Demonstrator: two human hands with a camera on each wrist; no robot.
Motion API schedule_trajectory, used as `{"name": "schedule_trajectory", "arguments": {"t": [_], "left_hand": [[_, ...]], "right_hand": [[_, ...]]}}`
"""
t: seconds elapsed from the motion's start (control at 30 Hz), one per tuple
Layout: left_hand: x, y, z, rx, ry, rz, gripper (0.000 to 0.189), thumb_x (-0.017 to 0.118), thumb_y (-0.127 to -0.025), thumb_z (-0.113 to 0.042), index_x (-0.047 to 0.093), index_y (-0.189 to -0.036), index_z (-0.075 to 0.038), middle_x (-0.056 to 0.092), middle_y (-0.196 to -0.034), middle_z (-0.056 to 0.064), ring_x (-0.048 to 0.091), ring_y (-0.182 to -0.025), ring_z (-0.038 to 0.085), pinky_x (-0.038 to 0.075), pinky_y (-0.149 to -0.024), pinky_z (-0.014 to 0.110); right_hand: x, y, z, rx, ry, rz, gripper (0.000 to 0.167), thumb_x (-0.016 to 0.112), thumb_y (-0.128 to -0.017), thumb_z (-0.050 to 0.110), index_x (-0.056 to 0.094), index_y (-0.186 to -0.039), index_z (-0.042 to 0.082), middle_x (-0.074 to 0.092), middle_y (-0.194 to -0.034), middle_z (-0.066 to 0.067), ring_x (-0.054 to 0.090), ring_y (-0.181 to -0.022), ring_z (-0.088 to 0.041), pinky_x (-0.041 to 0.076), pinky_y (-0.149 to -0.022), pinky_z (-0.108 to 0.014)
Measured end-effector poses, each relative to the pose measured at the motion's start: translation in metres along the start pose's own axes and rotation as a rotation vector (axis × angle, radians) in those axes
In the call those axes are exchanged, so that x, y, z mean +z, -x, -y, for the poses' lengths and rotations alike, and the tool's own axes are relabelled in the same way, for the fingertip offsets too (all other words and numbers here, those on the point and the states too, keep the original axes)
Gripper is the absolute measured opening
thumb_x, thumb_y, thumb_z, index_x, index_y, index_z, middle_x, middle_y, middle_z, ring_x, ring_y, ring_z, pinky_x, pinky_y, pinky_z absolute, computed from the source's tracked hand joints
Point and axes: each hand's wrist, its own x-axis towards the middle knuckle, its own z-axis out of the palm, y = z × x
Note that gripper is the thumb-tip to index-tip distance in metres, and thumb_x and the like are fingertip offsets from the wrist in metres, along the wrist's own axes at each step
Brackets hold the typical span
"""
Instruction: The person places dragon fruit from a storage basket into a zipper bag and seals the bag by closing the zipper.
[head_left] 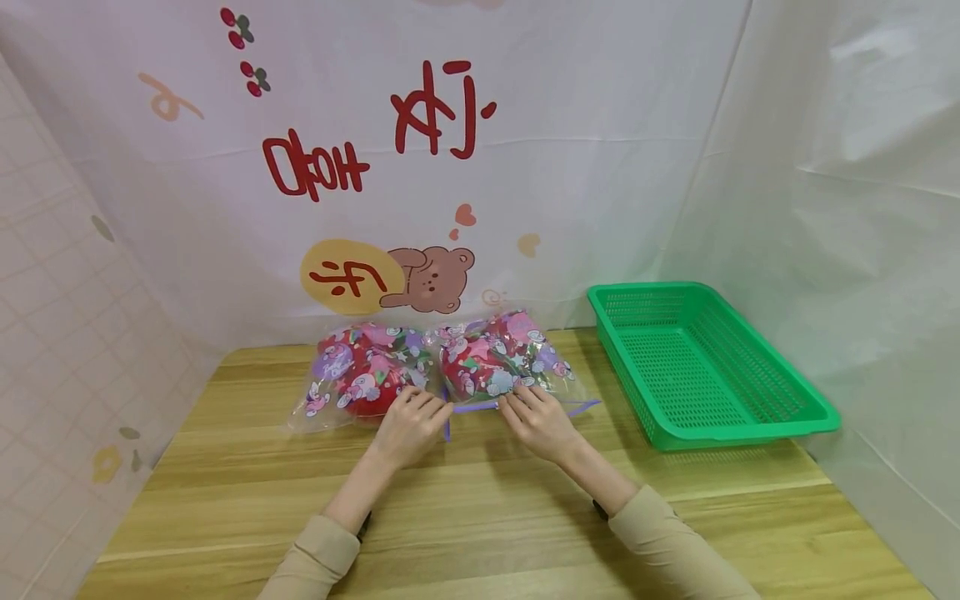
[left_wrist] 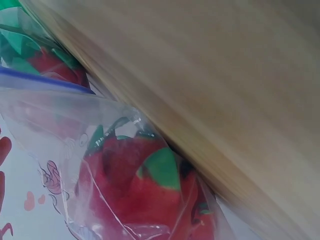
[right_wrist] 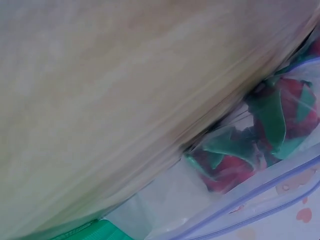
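Note:
Two clear zip bags printed with cartoon figures lie side by side against the back wall, each with red and green items inside. The right zip bag (head_left: 501,354) has its purple zip strip (head_left: 476,407) facing me. My left hand (head_left: 412,423) pinches the left end of that strip, with its wrist over the front of the left zip bag (head_left: 318,396). Farther right along the same edge, my right hand (head_left: 538,421) grips the strip with curled fingers. In the right wrist view the purple strip (right_wrist: 260,190) shows as two lines that stand apart.
A green plastic basket (head_left: 742,433) stands on the right of the wooden table (head_left: 480,525). Behind the bags rises a white wall covering (head_left: 600,183) with red lettering and a bear. Similar covering hangs at both sides.

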Motion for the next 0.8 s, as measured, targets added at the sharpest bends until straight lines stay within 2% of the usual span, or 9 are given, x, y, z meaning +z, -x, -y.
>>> {"name": "schedule_trajectory", "arguments": {"t": [0.23,0.5,0.8], "left_hand": [[0.000,-0.003,-0.007,0.019,-0.051,0.023,0.050,0.021,-0.102,-0.008,0.068,-0.083,-0.012,0.071,-0.070,-0.003,0.066,-0.065,0.013,0.053,-0.070,0.031],[-0.001,-0.005,-0.008,0.041,-0.066,0.056,0.047,0.022,-0.102,-0.007,0.064,-0.080,-0.012,0.069,-0.069,-0.003,0.065,-0.064,0.012,0.052,-0.070,0.029],[-0.003,0.001,-0.001,0.037,-0.035,0.005,0.051,0.024,-0.104,-0.010,0.068,-0.079,-0.013,0.070,-0.069,-0.002,0.065,-0.062,0.012,0.052,-0.066,0.029]], "right_hand": [[0.002,-0.001,0.004,0.001,0.013,0.034,0.031,0.042,-0.097,0.009,0.072,-0.089,0.007,0.071,-0.076,-0.002,0.064,-0.076,-0.020,0.054,-0.069,-0.027],[0.002,0.003,0.000,-0.019,0.003,0.024,0.032,0.039,-0.099,0.009,0.070,-0.089,0.006,0.072,-0.078,-0.002,0.067,-0.079,-0.020,0.054,-0.069,-0.028],[-0.006,0.030,-0.022,-0.005,0.012,-0.008,0.029,0.041,-0.097,0.007,0.068,-0.086,0.005,0.072,-0.076,-0.002,0.066,-0.076,-0.022,0.054,-0.064,-0.032]]}}
